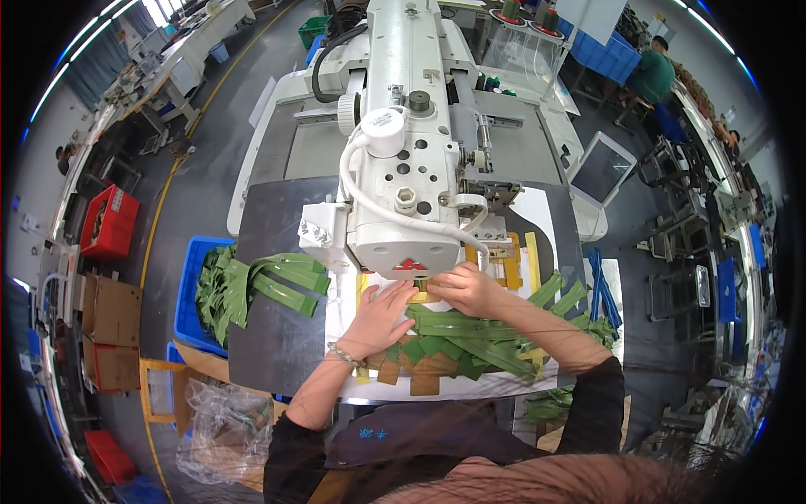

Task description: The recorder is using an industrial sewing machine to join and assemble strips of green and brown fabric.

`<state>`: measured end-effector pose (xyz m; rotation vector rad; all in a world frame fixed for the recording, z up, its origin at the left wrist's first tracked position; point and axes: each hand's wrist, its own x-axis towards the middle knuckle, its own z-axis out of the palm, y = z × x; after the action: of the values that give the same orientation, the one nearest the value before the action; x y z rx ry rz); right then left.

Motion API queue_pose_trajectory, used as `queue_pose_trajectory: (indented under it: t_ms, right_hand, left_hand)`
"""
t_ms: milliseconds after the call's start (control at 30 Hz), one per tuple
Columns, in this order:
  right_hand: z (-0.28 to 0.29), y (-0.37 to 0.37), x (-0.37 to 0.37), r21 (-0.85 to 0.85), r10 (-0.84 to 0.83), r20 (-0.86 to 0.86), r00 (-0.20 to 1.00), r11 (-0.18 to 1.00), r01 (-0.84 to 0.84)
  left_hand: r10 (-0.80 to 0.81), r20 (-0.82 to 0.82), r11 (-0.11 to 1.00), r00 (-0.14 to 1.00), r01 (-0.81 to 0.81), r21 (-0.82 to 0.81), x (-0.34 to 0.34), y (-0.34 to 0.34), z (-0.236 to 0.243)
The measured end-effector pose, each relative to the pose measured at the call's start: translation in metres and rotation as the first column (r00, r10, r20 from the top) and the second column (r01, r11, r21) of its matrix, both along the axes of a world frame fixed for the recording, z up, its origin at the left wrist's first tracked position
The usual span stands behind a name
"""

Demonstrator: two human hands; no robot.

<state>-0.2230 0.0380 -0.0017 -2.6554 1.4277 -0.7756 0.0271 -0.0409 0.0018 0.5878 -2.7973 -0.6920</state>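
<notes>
Green strips [470,329] lie piled on the worktop [273,353], just nearer the person than the hands. The top strips' long axis runs mostly left to right; several right-hand ends point up and away from the person. The left hand [382,315] is spread flat, fingers stretched toward the space under the sewing machine [403,185]. The right hand [466,290] has bent fingers; whether it grips anything cannot be told. The machine's front bears a red emblem [409,264]; blue lettering [373,434] marks the dark cloth [437,428] at the person's lap.

Dark tabletop [277,353] carries green strips [290,277] (fanned, left) and a white sheet [339,309].
</notes>
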Motion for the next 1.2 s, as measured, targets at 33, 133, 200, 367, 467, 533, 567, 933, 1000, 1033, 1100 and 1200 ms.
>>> queue_pose_trajectory:
  t_ms: [33,133,200,367,467,533,567,933,1000,1033,1100,1200]
  right_hand:
    - [0.0,0.001,-0.002,0.0,-0.001,0.002,1.0,1.0,0.001]
    - [0.001,0.003,-0.005,-0.034,0.048,-0.071,0.996,0.998,-0.051]
    - [0.003,0.002,-0.005,0.009,0.055,-0.071,0.996,0.998,-0.054]
    - [0.002,0.0,-0.008,0.147,0.032,-0.082,0.996,0.989,-0.02]
    - [0.0,-0.003,-0.008,0.138,0.028,-0.047,0.999,0.99,-0.022]
    - [-0.003,-0.005,-0.008,0.11,0.034,-0.02,0.999,0.993,-0.031]
    - [-0.006,-0.004,-0.007,0.146,0.018,0.018,1.0,0.989,-0.02]
    - [-0.013,-0.004,-0.004,0.113,-0.012,0.032,0.999,0.994,0.008]
    - [-0.016,-0.005,-0.004,0.203,-0.014,0.059,0.998,0.979,0.002]
    - [-0.017,-0.005,-0.004,0.203,-0.017,0.06,0.998,0.979,0.004]
    - [-0.016,-0.006,-0.003,0.173,-0.013,0.086,0.996,0.985,-0.002]
    - [-0.008,-0.001,-0.003,0.235,-0.048,0.093,0.995,0.972,0.025]
  left_hand:
    - [-0.019,0.009,1.0,1.0,0.019,0.002,0.001,-0.001,0.001]
    - [-0.046,0.01,0.999,0.999,0.046,-0.007,0.003,-0.004,0.001]
    - [-0.056,0.004,0.998,0.998,0.056,-0.018,0.004,-0.006,-0.001]
    - [-0.109,-0.062,0.992,0.992,0.104,-0.071,0.006,-0.017,0.001]
    - [-0.078,-0.12,0.997,0.99,0.079,0.006,0.013,-0.03,0.005]
    - [-0.034,-0.154,0.999,0.987,0.031,-0.018,0.016,-0.034,0.011]
    - [0.014,-0.194,0.999,0.981,-0.023,-0.044,0.016,-0.036,0.014]
    - [0.094,-0.307,0.989,0.947,-0.124,-0.079,0.03,-0.037,0.02]
    - [0.087,-0.296,0.992,0.951,-0.11,-0.064,0.032,-0.034,0.019]
    - [0.081,-0.309,0.991,0.948,-0.109,-0.074,0.032,-0.032,0.019]
    - [0.074,-0.32,0.991,0.945,-0.105,-0.08,0.031,-0.027,0.02]
    - [0.07,-0.347,0.995,0.935,-0.09,-0.041,0.027,-0.02,0.021]
